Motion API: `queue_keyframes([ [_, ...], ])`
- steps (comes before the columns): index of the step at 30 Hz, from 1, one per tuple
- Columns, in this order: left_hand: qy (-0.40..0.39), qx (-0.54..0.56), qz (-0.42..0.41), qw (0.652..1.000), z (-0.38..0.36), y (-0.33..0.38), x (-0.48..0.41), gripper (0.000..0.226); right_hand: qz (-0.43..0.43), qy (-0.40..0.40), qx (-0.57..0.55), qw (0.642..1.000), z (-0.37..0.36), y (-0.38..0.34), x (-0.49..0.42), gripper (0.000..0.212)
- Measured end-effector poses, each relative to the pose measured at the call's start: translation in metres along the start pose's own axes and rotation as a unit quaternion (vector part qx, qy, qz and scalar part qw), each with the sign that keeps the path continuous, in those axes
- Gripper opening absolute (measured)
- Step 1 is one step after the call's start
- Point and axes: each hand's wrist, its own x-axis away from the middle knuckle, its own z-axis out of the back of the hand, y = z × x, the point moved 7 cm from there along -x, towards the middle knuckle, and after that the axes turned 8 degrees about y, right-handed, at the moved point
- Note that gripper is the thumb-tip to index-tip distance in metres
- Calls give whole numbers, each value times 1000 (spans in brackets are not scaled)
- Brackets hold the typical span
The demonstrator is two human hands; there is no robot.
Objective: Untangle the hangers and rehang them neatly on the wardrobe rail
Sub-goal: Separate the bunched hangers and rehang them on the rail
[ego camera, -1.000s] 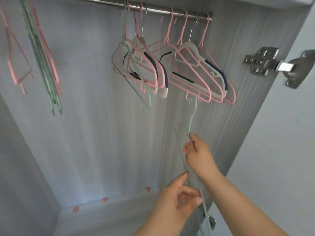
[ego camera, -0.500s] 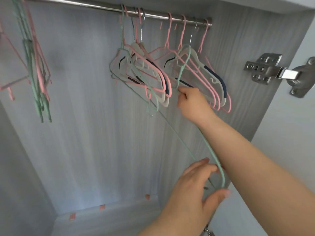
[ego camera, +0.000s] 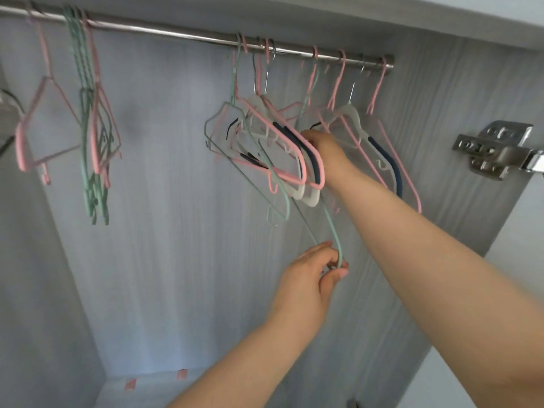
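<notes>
A metal wardrobe rail (ego camera: 176, 30) runs across the top. A tangled cluster of pink, white and green hangers (ego camera: 282, 148) hangs from its right part. A thin green hanger (ego camera: 332, 223) slants from that cluster down to my left hand (ego camera: 312, 278), which pinches its lower corner. My right hand (ego camera: 322, 147) is raised into the cluster and grips the green hanger's upper part among the pink and white ones; its fingers are partly hidden. Several green and pink hangers (ego camera: 94, 136) hang close together at the left of the rail.
A single pink hanger (ego camera: 38, 125) hangs at the far left. A metal door hinge (ego camera: 494, 150) is fixed to the right side panel. The grey back panel and the wardrobe floor with small pink tabs (ego camera: 182, 373) lie below.
My right hand has risen from low in the wardrobe up into the hanger cluster, carrying the green hanger upward. My left hand followed upward, holding the hanger's lower corner. The view tilted up.
</notes>
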Motion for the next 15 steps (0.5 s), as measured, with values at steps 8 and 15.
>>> queue_keyframes([
  [8, 32, -37, -22, 999, -5, 15, -33, 12, 85, 78, 44, 992, 12, -34, -21, 39],
  [15, 81, -57, -4, 995, 3, 20, -56, 13, 57, 52, 89, 993, 2, -47, -48, 37],
])
